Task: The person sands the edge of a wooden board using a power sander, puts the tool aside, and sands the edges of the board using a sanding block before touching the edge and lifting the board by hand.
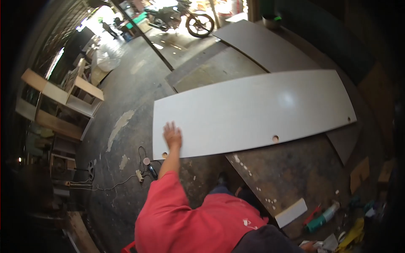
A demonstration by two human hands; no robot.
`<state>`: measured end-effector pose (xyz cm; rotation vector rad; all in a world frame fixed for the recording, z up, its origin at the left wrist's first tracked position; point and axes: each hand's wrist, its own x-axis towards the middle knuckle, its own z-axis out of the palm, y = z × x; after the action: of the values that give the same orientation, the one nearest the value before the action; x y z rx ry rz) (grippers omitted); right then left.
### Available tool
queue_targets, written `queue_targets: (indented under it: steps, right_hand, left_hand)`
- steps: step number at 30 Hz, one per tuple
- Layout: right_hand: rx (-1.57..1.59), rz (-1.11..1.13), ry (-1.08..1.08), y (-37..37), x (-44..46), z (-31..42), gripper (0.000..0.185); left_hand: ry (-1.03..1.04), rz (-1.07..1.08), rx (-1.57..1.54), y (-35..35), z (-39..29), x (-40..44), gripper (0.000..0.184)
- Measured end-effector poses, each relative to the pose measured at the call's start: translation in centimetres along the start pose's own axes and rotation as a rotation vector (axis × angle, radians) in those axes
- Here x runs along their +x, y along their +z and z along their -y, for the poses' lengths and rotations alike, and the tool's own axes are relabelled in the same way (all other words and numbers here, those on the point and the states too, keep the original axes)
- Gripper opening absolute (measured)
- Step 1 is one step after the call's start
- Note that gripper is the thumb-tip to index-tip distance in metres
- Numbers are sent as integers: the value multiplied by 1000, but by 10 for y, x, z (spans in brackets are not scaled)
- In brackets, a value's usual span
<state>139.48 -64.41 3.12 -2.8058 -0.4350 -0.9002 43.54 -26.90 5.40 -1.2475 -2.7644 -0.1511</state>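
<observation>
My left hand (172, 135) lies flat near the left end of a long white panel (253, 109), its fingers stretched out and holding nothing. Along the panel's near edge are round holes, one just below that hand. At the bottom right, my right hand (310, 246) reaches down among a clutter of small items, including a yellow item (353, 236) and a green cylindrical item (322, 218). Its fingers are too small and partly hidden to show whether they grip anything.
A stained worktop (270, 175) lies under the panel, with a small white board (291, 212) on it. Farther back lies a grey board (270, 46). On the floor are a power cord and socket (139, 176). Wooden cabinet frames (63, 95) stand left; a motorcycle (181, 19) is parked behind.
</observation>
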Motion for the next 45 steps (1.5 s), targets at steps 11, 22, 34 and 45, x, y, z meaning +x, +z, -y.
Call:
queue_targets:
  steps: [11, 22, 34, 45]
  right_hand:
    - [1200, -83, -81, -152, 88, 215, 57]
    - [1574, 2316, 121, -408, -303, 528, 47]
    - [521, 482, -985, -212, -313, 687, 76]
    - [1023, 627, -1501, -396, -596, 771, 79]
  left_hand:
    - [-381, -130, -408, -54, 87, -125, 57]
    - [-215, 1190, -2088, -154, -61, -156, 63]
    - [-617, 577, -2160, -143, 254, -81, 71]
    - [-894, 277, -1999, -136, 337, -84, 74]
